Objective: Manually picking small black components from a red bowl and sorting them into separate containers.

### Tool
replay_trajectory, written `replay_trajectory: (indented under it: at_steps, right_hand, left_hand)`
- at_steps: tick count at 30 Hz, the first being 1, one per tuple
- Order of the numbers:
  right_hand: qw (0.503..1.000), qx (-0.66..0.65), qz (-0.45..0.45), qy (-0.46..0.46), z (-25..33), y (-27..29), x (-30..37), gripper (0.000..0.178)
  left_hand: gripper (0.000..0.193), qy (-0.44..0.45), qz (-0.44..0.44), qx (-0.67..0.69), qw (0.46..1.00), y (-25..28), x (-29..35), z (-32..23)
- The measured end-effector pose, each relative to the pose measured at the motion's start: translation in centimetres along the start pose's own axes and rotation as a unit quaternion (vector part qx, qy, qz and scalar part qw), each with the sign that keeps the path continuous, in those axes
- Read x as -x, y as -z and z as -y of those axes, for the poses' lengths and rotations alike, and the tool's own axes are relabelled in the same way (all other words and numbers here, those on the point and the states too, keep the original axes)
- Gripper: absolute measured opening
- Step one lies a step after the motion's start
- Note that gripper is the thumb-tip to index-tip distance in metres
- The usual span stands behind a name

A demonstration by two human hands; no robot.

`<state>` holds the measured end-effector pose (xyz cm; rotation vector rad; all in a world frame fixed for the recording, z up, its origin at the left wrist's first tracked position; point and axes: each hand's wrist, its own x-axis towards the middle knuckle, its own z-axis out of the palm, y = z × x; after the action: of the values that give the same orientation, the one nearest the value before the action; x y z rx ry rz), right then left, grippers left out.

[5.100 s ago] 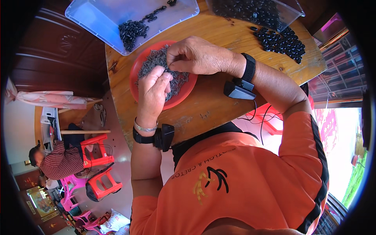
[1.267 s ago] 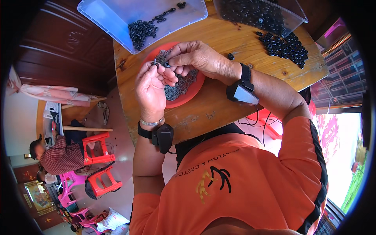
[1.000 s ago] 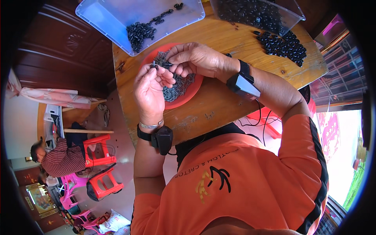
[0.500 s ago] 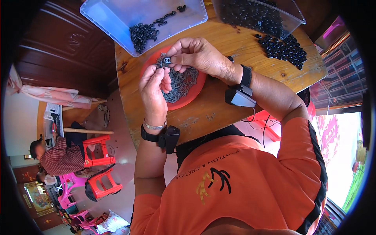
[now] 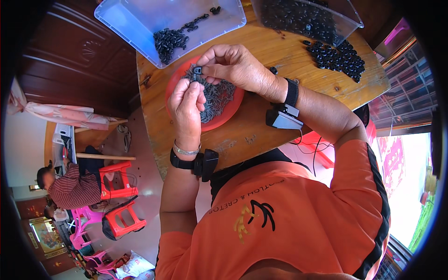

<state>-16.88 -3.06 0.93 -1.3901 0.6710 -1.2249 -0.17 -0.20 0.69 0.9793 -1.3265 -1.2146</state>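
Note:
My right hand [image 5: 235, 70] pinches a small black plastic piece [image 5: 198, 70] with an opening in it, between thumb and fingertips. Just below it, my left hand [image 5: 185, 106] has thumb and forefinger pressed together. A tiny dark bit shows at those left fingertips, too small to make out. Both hands are above a red bowl [image 5: 237, 105], their fingertips almost meeting. In the bowl lies a heap of small thin grey metal pieces [image 5: 217, 99], spring-like in look.
A clear plastic bin [image 5: 133, 35] with a pile of black pieces [image 5: 169, 44] stands beyond the bowl. Another clear bin [image 5: 345, 35] holds many black parts. Loose black parts [image 5: 338, 60] and one single part [image 5: 273, 70] lie on the wooden table [image 5: 261, 123]. A person [image 5: 74, 186] sits at left.
My left hand has shifted slightly right and its wrist has turned a little. The black piece in my right hand has tilted slightly and stays over the bowl.

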Motion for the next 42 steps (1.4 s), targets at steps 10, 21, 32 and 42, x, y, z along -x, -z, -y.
replay_trajectory:
  at_steps: [10,21,32,42]
  right_hand:
    - [1.0,0.02,0.007,0.022,-0.02,-0.02,0.04,0.012]
    - [0.998,0.055,0.001,0.042,0.15,-0.19,0.14,0.012]
    - [0.997,0.068,0.001,0.037,0.18,-0.18,0.18,0.013]
    - [0.997,-0.023,0.009,-0.067,0.15,0.11,-0.01,0.016]
  left_hand:
    - [0.017,-0.003,0.01,-0.012,1.0,0.33,-0.09,0.44]
    - [0.02,-0.006,-0.004,-0.058,0.998,-0.2,0.2,-0.09]
    - [0.02,0.008,-0.011,-0.053,0.998,-0.22,0.28,-0.22]
    - [0.018,0.001,-0.001,-0.045,0.999,-0.06,0.16,-0.03]
